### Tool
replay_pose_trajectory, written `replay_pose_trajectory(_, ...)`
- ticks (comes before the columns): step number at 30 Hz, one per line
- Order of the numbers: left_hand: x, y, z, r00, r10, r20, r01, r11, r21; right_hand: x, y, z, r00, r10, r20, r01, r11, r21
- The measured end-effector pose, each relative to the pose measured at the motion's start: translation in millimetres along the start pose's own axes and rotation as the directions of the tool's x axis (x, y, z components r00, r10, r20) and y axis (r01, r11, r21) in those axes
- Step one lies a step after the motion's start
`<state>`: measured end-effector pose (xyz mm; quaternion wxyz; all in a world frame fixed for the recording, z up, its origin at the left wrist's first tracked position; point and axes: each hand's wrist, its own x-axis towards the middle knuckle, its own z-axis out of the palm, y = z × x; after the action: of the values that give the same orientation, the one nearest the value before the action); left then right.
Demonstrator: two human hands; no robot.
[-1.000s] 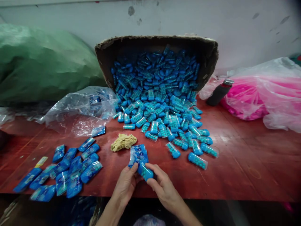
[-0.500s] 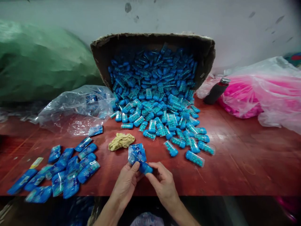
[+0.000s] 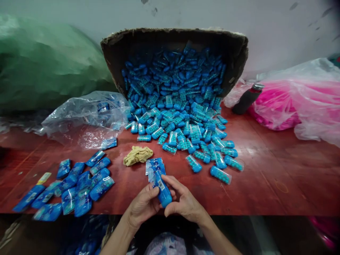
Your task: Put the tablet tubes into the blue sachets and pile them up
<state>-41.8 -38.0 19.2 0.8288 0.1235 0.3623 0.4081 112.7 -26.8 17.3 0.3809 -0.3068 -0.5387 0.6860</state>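
Both hands are around a small blue plastic container (image 3: 165, 197) above the table's front edge. A printed blue sleeve with a barcode covers most of it, and its rounded blue end points toward me. My left hand (image 3: 145, 202) grips its left side, thumb on top. From the right, my right hand (image 3: 183, 202) holds it with fingers along the upper side and thumb near the rounded end. Just beyond the container are flat printed blue sleeves (image 3: 154, 163); whether my left fingers hold them is hidden. A crumpled yellowish glove-like cloth (image 3: 138, 156) lies behind them.
A tipped cardboard box (image 3: 111, 53) spills clear-and-blue containers of turquoise balls (image 3: 195, 134) onto the red table (image 3: 265, 177). Sleeved containers (image 3: 83, 200) lie at left. A clear plastic bag (image 3: 87, 117), a dark bottle (image 3: 247, 101) and pink bagged material (image 3: 278, 106) stand farther back.
The held container has turned lengthwise toward me, its barcode side now showing up. My right fingers have moved from pinching its end to lying along its upper side.
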Motion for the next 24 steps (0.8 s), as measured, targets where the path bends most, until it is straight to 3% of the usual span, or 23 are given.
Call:
replay_pose_trajectory(8, -2, -11, 8.3, 0.995, 0.073, -0.068, -0.078, 0.994, -0.076, 1, 0, -1, 0.997, -0.042, -0.072, 0.038, 0.998, -0.050)
replay_pose_trajectory(13, -3, -23, 17.4, 0.983, 0.120, -0.141, -0.135, 0.986, -0.099, -3, 5, 8, 0.981, 0.133, -0.141, -0.120, 0.988, 0.093)
replay_pose_trajectory(18, -4, -23, 19.6, 0.976, 0.131, -0.174, -0.152, 0.982, -0.113, -6, 3, 8, 0.976, 0.180, -0.120, -0.156, 0.969, 0.191)
replay_pose_trajectory(21, -4, -17, 19.9, 0.970, 0.143, -0.196, -0.161, 0.984, -0.075, -4, 2, 6, 0.986, 0.130, -0.108, -0.117, 0.986, 0.120)
replay_pose_trajectory(24, -2, -15, 21.6, 0.932, 0.230, -0.280, -0.215, 0.973, 0.084, -1, 7, 8, 0.973, 0.015, -0.231, -0.015, 1.000, 0.005)
